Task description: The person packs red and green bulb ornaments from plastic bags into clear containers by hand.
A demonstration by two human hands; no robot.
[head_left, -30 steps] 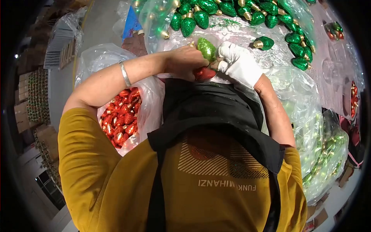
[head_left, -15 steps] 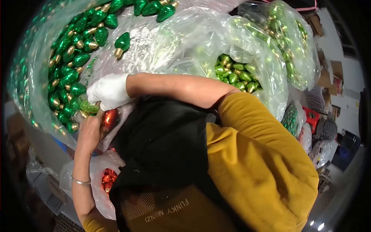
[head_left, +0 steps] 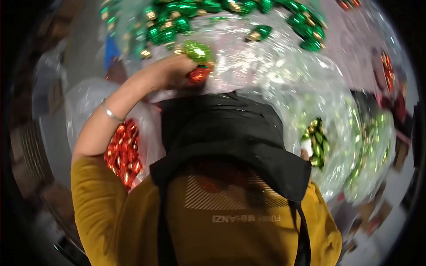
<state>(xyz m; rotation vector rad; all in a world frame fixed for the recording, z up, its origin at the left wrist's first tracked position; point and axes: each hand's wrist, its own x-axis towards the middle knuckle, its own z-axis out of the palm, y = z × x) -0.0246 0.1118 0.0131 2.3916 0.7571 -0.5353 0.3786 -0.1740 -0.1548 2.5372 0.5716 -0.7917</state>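
Bare, with a silver bangle at the wrist, my left hand is closed at the near edge of the table. It holds a light green bulb-shaped ornament and a red bulb-shaped ornament together. On my right, only a bit of my white-gloved right hand shows at the mouth of a clear plastic bag. Light green bulb ornaments lie in that bag right beside the glove. Its fingers are hidden. Dark green bulb ornaments with gold caps are heaped along the far side.
Red bulb ornaments fill a plastic bag under my left forearm. A single dark green ornament lies on the plastic-covered tabletop. Another bag of light green ornaments is at far right. Red ornaments lie at the right edge.
My gloved right hand has left my left hand and moved right, to the bag of light green ornaments. My left hand keeps hold of its ornaments. The whole view has swung round.
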